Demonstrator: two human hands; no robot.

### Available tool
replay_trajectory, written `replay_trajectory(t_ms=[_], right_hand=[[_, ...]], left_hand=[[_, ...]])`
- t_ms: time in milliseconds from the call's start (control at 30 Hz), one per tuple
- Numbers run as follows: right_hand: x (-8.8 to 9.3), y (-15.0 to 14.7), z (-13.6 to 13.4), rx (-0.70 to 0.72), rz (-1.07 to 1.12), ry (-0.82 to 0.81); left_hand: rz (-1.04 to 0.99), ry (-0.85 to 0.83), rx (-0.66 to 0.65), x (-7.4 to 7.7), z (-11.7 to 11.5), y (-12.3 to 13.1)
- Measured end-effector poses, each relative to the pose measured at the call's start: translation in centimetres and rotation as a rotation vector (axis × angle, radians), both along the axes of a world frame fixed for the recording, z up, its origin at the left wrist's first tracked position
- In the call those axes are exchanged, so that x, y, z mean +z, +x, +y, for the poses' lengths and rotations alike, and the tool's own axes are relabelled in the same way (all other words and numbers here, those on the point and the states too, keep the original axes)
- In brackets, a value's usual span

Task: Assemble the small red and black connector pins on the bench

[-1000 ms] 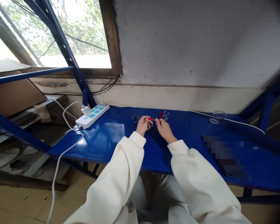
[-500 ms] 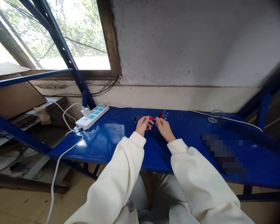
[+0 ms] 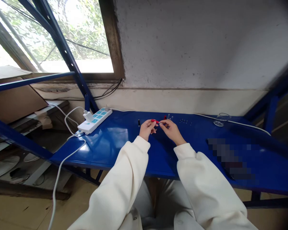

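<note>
1. The left hand (image 3: 147,129) pinches a red pen-shaped piece (image 3: 155,121) between thumb and fingers.
2. The right hand (image 3: 171,130) has its thumb and fingers drawn together on the piece's thin end; what else may lie in that palm cannot be told.
3. The piece sits in the gap between the two hands, raised above the blue counter (image 3: 124,150) and tipped slightly down toward the right hand.
4. The step in hand looks like two-handed handling of this piece, left steadying the thicker red part, right working the thin end. The next move, I judge, calls for a firm left pinch and the right fingertips kept in line with the piece.
5. Against the picture half a second ago, the right hand and its sleeve sit a little farther right, and the hand covers more of the clear tubes (image 3: 168,116). More of the thin end shows. The left hand is nearly unmoved.
6. Beyond the hands, a small black cylinder (image 3: 139,123) stands or lies left of them; a red part (image 3: 164,117) is beside the tubes, with tiny parts (image 3: 183,121) to their right.
7. Farther out are a clear glass (image 3: 222,119) on the right and a white power strip (image 3: 95,120) on the left.
</note>
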State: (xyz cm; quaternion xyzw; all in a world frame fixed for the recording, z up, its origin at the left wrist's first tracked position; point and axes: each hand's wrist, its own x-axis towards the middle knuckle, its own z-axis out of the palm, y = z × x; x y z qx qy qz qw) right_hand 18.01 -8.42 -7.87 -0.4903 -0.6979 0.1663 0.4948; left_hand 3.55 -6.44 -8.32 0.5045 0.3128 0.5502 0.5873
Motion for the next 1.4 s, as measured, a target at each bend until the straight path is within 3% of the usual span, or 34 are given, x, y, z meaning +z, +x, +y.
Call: replay_trajectory(t_ms=[133,267,400,600,933,1167,1400], right_hand=[[0.0,0.3,0.0,-0.036,-0.237,0.073],[-0.2,1.3,0.1,-0.128,-0.4,-0.157],[-0.5,2.9,0.4,-0.297,-0.421,-0.397],[-0.9,4.0,1.3,-0.484,-0.315,-0.463],[-1.7,3.4,2.3,-0.536,-0.317,-0.494],[-1.6,3.1,2.0,-0.548,-0.35,-0.491],[-1.8,3.1,2.1,-0.537,-0.354,-0.486]], left_hand=[[0.07,0.031,0.146,0.0,0.0,0.2],[0.111,0.078,0.263,-0.2,0.0,0.2],[0.179,0.092,0.26,-0.3,0.0,0.2],[0.273,0.131,0.2,-0.3,-0.3,0.3],[0.383,0.192,0.19,-1.2,-0.1,0.7],[0.693,0.298,0.226,-1.1,0.2,2.3],[0.899,0.304,0.225,-0.8,2.2,4.6]])
